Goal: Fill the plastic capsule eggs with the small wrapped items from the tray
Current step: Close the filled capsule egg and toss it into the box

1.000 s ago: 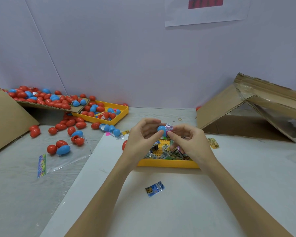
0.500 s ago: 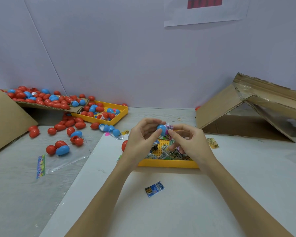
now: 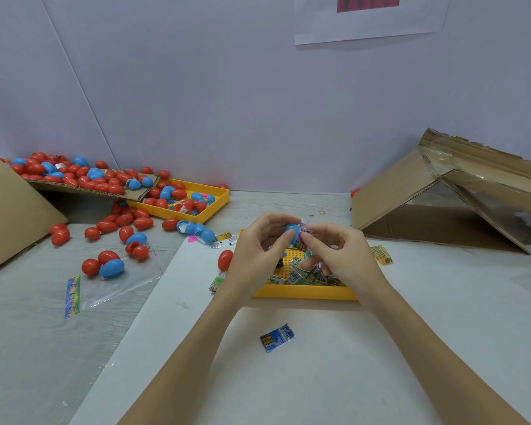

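Pale walls backed a white-topped desk [image 3: 319, 378] where both hands met above the yellow plastic tray of small wrapped items [image 3: 304, 292]. The left hand [image 3: 258, 259] gripped a blue plastic capsule egg half [image 3: 292, 230]; the right hand [image 3: 337, 256] pinched a pink wrapped packet [image 3: 305, 231] at its mouth. Best practice, I judged: fold the packet small (corners first), hold the half steady, then press it fully inside

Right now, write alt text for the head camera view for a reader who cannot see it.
Two bare hands meet above a yellow plastic tray of small wrapped packets: the left hand holds a blue plastic capsule egg while the right hand pinches a pink wrapped packet against it. Red and blue eggs lie scattered at left.
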Demonstrator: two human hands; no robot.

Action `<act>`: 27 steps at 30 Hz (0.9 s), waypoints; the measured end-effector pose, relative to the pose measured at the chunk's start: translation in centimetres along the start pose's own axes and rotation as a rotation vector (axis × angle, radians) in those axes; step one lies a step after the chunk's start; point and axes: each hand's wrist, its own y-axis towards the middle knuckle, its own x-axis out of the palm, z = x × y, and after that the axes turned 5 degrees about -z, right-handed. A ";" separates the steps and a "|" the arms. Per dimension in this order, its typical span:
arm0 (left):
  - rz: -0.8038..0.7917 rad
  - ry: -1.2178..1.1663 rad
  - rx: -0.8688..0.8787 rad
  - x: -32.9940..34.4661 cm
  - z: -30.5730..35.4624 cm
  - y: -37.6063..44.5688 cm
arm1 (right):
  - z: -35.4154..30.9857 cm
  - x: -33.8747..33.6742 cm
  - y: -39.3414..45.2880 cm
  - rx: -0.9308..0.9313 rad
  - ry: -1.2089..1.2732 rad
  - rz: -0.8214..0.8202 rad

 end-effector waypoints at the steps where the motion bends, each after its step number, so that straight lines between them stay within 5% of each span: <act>1: 0.009 0.011 0.004 0.1 0.0 0.0 | 0.0 -0.1 0.0 0.007 0.012 -0.004; 8: -0.047 0.036 0.068 -0.3 0.4 -0.2 | -0.3 -0.9 0.1 0.152 0.200 -0.059; 16: 0.035 0.063 0.161 -0.4 1.0 -0.3 | -0.8 -2.6 0.7 0.321 0.441 -0.303; 27: 0.067 0.041 0.226 -0.7 1.1 0.0 | -1.2 -1.6 0.6 0.493 0.857 -0.306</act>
